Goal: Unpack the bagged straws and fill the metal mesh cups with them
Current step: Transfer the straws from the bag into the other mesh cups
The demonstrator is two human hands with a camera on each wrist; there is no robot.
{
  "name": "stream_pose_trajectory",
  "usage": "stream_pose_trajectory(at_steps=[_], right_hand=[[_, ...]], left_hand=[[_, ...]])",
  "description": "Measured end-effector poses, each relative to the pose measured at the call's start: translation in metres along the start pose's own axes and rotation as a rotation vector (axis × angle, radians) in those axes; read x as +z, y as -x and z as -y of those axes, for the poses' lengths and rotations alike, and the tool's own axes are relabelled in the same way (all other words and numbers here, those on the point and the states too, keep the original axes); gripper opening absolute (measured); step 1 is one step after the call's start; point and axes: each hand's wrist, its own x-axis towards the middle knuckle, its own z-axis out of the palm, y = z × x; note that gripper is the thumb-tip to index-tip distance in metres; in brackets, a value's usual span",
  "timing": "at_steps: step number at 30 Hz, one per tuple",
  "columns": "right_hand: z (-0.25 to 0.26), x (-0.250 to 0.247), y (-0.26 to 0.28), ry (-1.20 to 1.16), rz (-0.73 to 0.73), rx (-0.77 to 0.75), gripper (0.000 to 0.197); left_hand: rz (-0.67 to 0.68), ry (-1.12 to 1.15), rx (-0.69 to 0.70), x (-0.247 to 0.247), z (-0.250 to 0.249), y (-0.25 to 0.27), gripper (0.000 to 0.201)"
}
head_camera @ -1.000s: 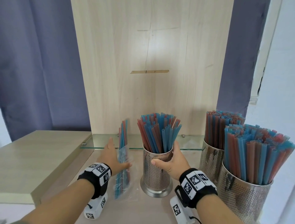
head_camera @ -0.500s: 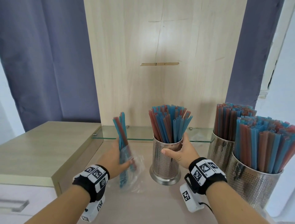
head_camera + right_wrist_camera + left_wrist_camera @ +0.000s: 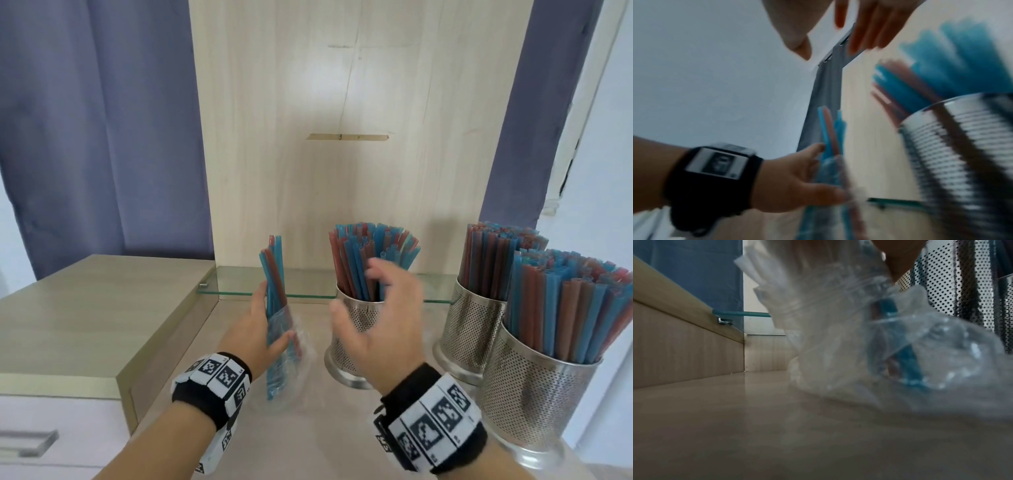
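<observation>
We see an open gap between the left hand (image 3: 255, 330), gripping the bagged straws (image 3: 278, 310), and the spread right hand (image 3: 378, 320). Just behind the right hand, the middle cup (image 3: 356, 320) blocks. Two full cups (image 3: 537, 380) crowd its right. Glass shelf (image 3: 236, 282) edge behind the grip; cabinet (image 3: 85, 308) walls the left.
</observation>
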Motion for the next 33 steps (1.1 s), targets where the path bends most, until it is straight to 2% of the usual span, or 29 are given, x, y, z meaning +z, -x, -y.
stream_pose_trajectory(at_steps=[1, 2, 4, 6, 8, 11, 13, 17, 21, 24, 28, 29, 31, 32, 33], right_hand=[[0.008, 0.006, 0.002, -0.058, 0.125, -0.074, 0.054], [0.013, 0.013, 0.001, -0.1, 0.275, -0.081, 0.049], [0.018, 0.031, -0.006, -0.149, 0.489, 0.09, 0.057], [0.02, 0.049, -0.019, -0.182, 0.553, 0.334, 0.078], [0.017, 0.063, -0.035, -0.275, 0.593, 0.512, 0.093], [0.008, 0.08, -0.049, -0.359, 0.673, 0.636, 0.091], [0.006, 0.089, -0.048, -0.343, 0.676, 0.623, 0.072], [0.009, 0.092, -0.042, -0.409, 0.549, 0.578, 0.024], [0.016, 0.093, -0.04, -0.486, 0.367, 0.557, 0.021], [0.023, 0.093, -0.041, -0.581, 0.209, 0.462, 0.001], [0.024, 0.085, -0.044, -0.654, 0.054, 0.41, 0.018], [0.021, 0.086, -0.039, -0.62, 0.074, 0.43, 0.02], [0.016, 0.087, -0.025, -0.56, 0.241, 0.514, 0.021], [0.017, 0.084, -0.019, -0.535, 0.332, 0.538, 0.018], [0.017, 0.08, -0.016, -0.521, 0.355, 0.528, 0.012]], left_hand=[[0.007, 0.005, 0.009, 0.0, 0.0, 0.001, 0.101], [0.018, 0.01, 0.018, 0.0, -0.001, 0.002, 0.101], [0.033, 0.012, 0.044, -0.001, -0.003, 0.003, 0.099], [0.044, 0.019, 0.07, -0.002, -0.004, 0.004, 0.094], [0.063, -0.004, 0.08, -0.001, -0.004, 0.004, 0.091], [0.081, -0.034, 0.102, -0.001, -0.004, 0.004, 0.099], [0.103, -0.039, 0.114, -0.002, -0.006, 0.004, 0.103], [0.115, -0.071, 0.121, -0.004, -0.007, 0.004, 0.112], [0.115, -0.076, 0.146, -0.005, -0.006, 0.005, 0.114], [0.096, -0.059, 0.122, -0.006, -0.006, 0.005, 0.122], [0.061, -0.067, 0.106, -0.007, -0.006, 0.006, 0.127], [0.062, -0.068, 0.107, -0.008, -0.006, 0.006, 0.127], [0.076, -0.082, 0.106, -0.008, -0.008, 0.006, 0.127], [0.084, -0.095, 0.102, -0.007, -0.008, 0.006, 0.127], [0.09, -0.11, 0.099, -0.007, -0.008, 0.006, 0.127]])
